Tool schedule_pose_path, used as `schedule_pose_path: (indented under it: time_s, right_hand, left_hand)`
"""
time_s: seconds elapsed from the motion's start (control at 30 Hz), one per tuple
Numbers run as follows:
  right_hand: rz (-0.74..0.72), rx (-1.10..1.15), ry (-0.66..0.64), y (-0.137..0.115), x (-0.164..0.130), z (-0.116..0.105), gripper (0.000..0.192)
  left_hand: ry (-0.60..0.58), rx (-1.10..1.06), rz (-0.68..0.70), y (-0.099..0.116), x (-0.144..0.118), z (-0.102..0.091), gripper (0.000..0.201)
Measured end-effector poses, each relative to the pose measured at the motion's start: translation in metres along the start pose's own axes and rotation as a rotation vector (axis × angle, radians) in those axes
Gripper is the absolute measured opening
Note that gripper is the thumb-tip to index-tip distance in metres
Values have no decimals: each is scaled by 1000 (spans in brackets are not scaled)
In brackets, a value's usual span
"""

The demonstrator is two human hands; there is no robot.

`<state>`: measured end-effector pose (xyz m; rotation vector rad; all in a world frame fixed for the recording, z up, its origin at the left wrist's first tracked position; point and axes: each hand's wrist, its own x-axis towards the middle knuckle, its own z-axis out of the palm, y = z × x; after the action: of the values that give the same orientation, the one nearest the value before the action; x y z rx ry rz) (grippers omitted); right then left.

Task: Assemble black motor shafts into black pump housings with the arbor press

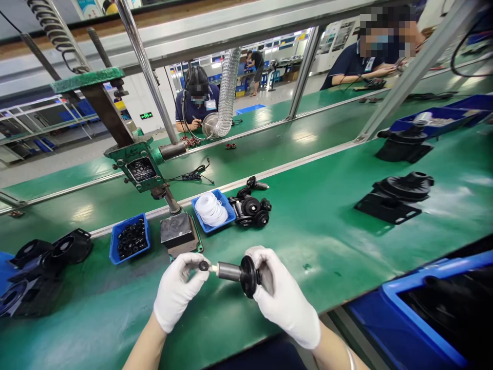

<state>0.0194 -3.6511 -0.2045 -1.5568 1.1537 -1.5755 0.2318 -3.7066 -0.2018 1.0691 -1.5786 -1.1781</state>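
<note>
Holding a black rotor (241, 274) in mid-air just in front of the green press (144, 167), both gloved hands are closed on it: the right hand (283, 295) wraps the disc end, and the left hand (177, 290) pinches a small black ring (204, 265) at the tip of the shaft, beside a white washer. The ring looks only lightly seated (I cannot tell how far on it is), so a slack pinch or a tilt of the shaft could let it slide off onto the green table (335, 241). Right of the press, the blue bin of white washers (212, 209) and a pile of finished rotors (251, 207) sit close; a dropped ring could roll among them. Left of the press lies the bin of black rings (130, 239).
</note>
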Motion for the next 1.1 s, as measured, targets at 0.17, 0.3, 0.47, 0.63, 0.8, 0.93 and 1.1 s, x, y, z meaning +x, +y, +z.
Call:
schedule_pose_path:
  time_s: [0.17, 0.3, 0.47, 0.63, 0.8, 0.93, 1.1]
  right_hand:
    - [19, -17, -16, -1, 0, 6, 22]
    - [34, -52, -54, -3, 2, 7, 21]
    - [14, -146, -102, -8, 1, 1, 25]
    - [-32, -190, -102, -8, -1, -1, 29]
    - [-93, -190, -82, -7, -5, 1, 34]
    - [-153, -231, -37, -5, -7, 3, 40]
    - [-260, -382, -7, -7, -6, 3, 52]
  left_hand:
    - [-47, 97, 24, 5, -1, -3, 15]
    - [-82, 76, 11, 12, -1, -7, 13]
    - [-92, -64, -54, 13, -2, -11, 20]
    - [-32, -201, -138, 9, 0, -7, 29]
    - [18, -250, -165, 2, 0, -4, 31]
    - [25, -423, -186, 0, 1, 4, 34]
    - [51, -511, -215, 6, -3, 20, 35]
